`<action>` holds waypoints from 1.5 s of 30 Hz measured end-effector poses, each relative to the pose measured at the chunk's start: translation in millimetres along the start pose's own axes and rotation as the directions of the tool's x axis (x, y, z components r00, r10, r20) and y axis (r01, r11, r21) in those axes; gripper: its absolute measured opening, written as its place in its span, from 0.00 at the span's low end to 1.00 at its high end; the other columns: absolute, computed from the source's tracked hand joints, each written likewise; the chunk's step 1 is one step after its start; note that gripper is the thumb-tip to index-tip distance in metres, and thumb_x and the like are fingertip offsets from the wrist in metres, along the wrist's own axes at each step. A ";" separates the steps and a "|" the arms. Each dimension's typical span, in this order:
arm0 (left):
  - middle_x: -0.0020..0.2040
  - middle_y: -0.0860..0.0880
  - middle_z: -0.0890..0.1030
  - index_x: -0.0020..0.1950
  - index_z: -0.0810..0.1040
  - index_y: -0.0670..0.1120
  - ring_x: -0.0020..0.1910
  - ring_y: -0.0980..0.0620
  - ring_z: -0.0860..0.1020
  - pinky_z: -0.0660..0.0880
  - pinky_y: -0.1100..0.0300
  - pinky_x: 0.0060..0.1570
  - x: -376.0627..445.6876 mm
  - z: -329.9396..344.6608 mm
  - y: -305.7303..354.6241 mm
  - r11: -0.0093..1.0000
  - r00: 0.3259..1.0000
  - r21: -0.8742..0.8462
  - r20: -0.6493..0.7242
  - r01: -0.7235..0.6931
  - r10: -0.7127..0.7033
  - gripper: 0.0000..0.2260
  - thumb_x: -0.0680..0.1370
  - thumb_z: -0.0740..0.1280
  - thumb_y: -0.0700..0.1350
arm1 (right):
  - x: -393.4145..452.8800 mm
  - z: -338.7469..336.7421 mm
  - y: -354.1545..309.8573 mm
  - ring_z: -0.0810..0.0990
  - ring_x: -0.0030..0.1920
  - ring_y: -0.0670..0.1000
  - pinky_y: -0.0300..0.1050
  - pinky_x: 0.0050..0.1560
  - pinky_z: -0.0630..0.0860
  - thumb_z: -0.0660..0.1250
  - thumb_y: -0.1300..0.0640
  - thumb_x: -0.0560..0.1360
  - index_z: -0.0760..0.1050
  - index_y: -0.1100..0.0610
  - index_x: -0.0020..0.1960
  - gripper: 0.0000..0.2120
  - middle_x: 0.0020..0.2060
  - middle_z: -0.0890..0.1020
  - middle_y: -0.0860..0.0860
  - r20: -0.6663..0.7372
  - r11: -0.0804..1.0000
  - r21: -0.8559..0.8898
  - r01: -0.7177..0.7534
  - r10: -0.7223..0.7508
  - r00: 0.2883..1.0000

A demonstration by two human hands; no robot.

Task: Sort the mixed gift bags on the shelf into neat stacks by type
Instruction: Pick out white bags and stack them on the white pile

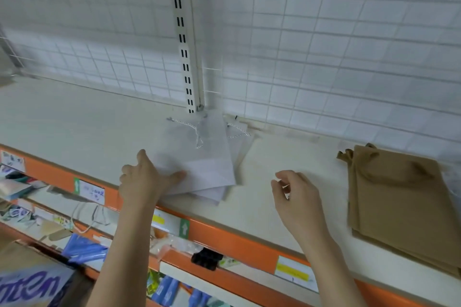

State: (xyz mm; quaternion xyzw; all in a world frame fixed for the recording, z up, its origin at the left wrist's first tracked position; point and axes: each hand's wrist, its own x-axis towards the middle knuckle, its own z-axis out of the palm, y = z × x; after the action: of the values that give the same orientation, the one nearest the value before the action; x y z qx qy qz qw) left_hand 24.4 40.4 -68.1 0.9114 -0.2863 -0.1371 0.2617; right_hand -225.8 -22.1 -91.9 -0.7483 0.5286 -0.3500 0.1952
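A loose stack of white gift bags point(207, 157) with twisted cord handles lies flat on the cream shelf point(74, 122), in front of the slotted upright. My left hand point(142, 179) rests on the stack's near left corner, thumb lying across the top bag. My right hand point(296, 192) hovers just right of the white stack with fingers loosely curled and holds nothing. A flat stack of brown gift bags point(399, 204) lies at the right end of the shelf, well clear of both hands.
A white wire grid back panel point(324, 45) and the slotted upright point(184, 37) stand behind the shelf. An orange front rail point(237, 239) with price labels edges it. Lower shelves hold mixed packaged goods point(82, 249).
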 end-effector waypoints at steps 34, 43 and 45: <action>0.41 0.53 0.81 0.53 0.75 0.55 0.39 0.55 0.80 0.76 0.65 0.37 -15.2 -17.9 -26.0 0.459 0.941 -0.856 -0.085 -0.237 0.328 0.10 0.79 0.62 0.40 | 50.1 -9.5 -37.4 0.72 0.46 0.60 0.46 0.44 0.65 0.56 0.56 0.79 0.57 0.55 0.67 0.17 0.52 0.73 0.61 0.121 0.979 -0.046 -0.197 0.201 0.972; 0.37 0.58 0.83 0.50 0.77 0.59 0.36 0.58 0.79 0.77 0.65 0.35 -52.6 20.9 29.2 0.388 0.888 -0.890 -0.037 -0.238 0.459 0.09 0.76 0.67 0.43 | -6.7 -122.4 14.5 0.77 0.57 0.54 0.37 0.46 0.62 0.60 0.55 0.78 0.68 0.51 0.66 0.17 0.57 0.78 0.49 -0.229 0.963 0.120 -0.243 0.265 0.937; 0.36 0.57 0.83 0.51 0.77 0.56 0.34 0.59 0.79 0.76 0.67 0.32 -69.8 29.3 45.9 0.367 0.870 -0.902 -0.019 -0.227 0.493 0.09 0.77 0.65 0.41 | -20.2 -143.2 29.9 0.78 0.55 0.50 0.35 0.47 0.63 0.62 0.56 0.78 0.69 0.51 0.66 0.17 0.60 0.78 0.48 -0.296 0.967 0.111 -0.228 0.251 0.922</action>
State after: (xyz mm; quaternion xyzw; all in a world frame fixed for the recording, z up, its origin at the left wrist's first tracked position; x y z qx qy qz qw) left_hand -63.7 38.1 -59.8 0.5281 -0.3973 -0.3193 0.6792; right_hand -353.9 -3.1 -20.9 -0.6066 0.6264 -0.4553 0.1797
